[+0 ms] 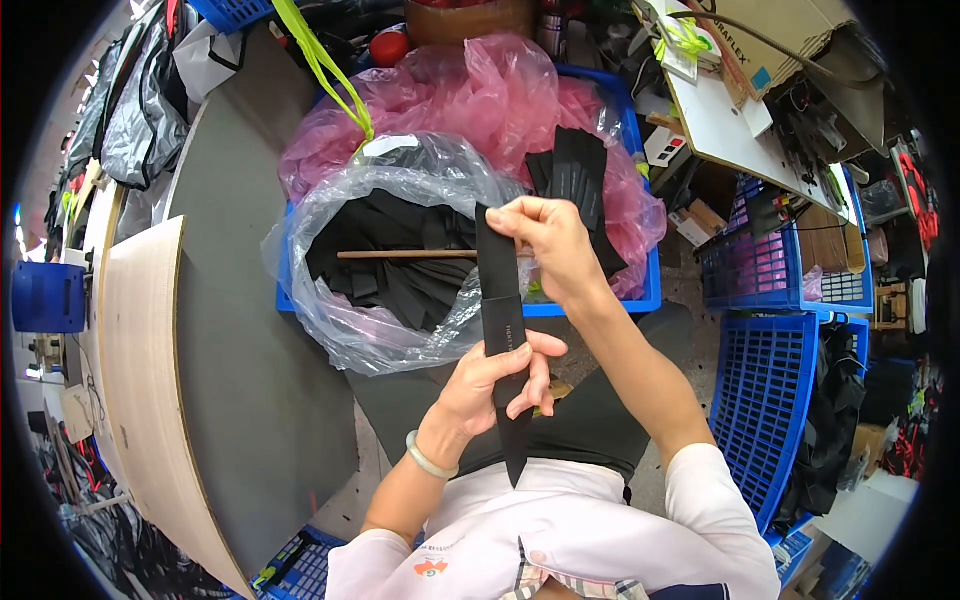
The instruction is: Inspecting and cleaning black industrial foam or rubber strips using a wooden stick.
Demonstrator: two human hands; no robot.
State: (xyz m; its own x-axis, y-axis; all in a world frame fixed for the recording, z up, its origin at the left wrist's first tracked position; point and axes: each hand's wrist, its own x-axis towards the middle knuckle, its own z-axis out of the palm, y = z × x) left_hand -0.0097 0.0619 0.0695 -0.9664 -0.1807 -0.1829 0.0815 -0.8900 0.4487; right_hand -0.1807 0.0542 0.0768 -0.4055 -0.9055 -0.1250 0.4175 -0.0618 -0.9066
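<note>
Upright in front of my lap stretches a black fabric strip [498,270], with faint print on it and a pointed lower end. Its top end is pinched between the thumb and fingers of my right hand [548,240]. Lower down, my left hand [490,385] grips the strip with the thumb on top and some fingers spread. A thin wooden stick [400,255] runs level behind the strip toward my right hand; whether that hand also holds it, I cannot tell. Behind it is a clear plastic bag [345,345] full of black strips [390,235].
The bag sits in a blue crate [645,290] with pink plastic [440,85] and a bundle of black strips [575,180]. A grey board [260,400] and a wooden panel [150,380] stand left. Blue baskets [760,400] and a cluttered white table [720,120] are right.
</note>
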